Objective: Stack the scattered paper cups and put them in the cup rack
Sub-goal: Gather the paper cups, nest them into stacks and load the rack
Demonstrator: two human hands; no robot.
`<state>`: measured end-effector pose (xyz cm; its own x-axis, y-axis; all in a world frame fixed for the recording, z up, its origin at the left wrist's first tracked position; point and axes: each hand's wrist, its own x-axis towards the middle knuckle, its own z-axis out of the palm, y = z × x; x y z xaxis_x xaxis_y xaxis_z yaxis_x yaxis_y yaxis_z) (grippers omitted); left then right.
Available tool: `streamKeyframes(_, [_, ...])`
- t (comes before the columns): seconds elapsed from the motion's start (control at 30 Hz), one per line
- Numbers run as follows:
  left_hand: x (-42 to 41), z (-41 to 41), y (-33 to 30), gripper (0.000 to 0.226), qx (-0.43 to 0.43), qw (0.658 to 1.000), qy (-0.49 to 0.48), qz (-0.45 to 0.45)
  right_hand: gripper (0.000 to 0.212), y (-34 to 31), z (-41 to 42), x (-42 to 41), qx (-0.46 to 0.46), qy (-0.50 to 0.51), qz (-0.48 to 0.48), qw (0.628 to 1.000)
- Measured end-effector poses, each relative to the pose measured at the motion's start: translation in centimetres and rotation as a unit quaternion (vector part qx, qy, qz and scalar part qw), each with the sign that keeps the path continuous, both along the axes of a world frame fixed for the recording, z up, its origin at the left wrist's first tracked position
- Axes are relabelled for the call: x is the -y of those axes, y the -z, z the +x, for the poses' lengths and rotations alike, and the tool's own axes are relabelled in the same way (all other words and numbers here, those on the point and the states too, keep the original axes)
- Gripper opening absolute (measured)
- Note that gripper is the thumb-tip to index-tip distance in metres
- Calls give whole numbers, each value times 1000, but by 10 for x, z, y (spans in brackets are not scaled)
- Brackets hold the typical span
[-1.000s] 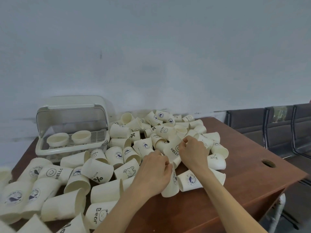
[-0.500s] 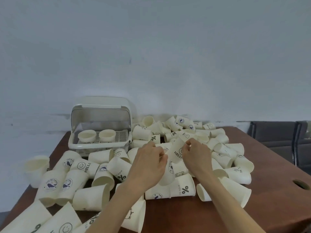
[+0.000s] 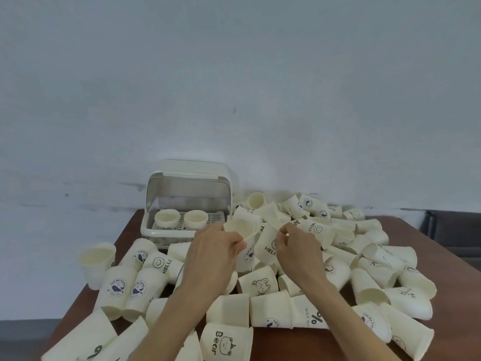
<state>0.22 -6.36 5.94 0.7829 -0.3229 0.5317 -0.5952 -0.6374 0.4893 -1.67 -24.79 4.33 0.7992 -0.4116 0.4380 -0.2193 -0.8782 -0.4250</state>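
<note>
Cream printed paper cups [image 3: 270, 306] strewn sideways – two upright in lidded cup rack [image 3: 156, 231]

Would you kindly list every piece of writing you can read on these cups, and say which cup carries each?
"HELLO": cup held in the right hand.
"HELLO" beside a smiley: lying cup left of the left forearm.
"HELLO" beside a smiley: cup behind the right hand.
"Bear": front cup with bear face.
"NICE DA…" with "%": lying cup under the right forearm.
"HI": cup at right.
Whale badges' ring text: too small to read.

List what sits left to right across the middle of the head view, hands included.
upright cup → left hand gripping a cup → HELLO cup in the right hand → pile of cups
</note>
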Motion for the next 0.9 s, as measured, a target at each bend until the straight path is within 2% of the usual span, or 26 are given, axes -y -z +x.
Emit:
streamKeyframes(0.13, [-23, 12, 0, 27, -1, 998, -65, -13, 17, 0, 10, -15, 19, -40, 2, 999])
streamKeyframes(0.53, [-68, 41, 16, 25, -27, 989, -145, -29, 24, 12, 48, -60, 15, -119, -30, 992])
streamKeyframes(0.9, [-81, 54, 28, 22, -31, 987, -150, -53, 25, 8, 120, -81, 20, -137, -22, 990])
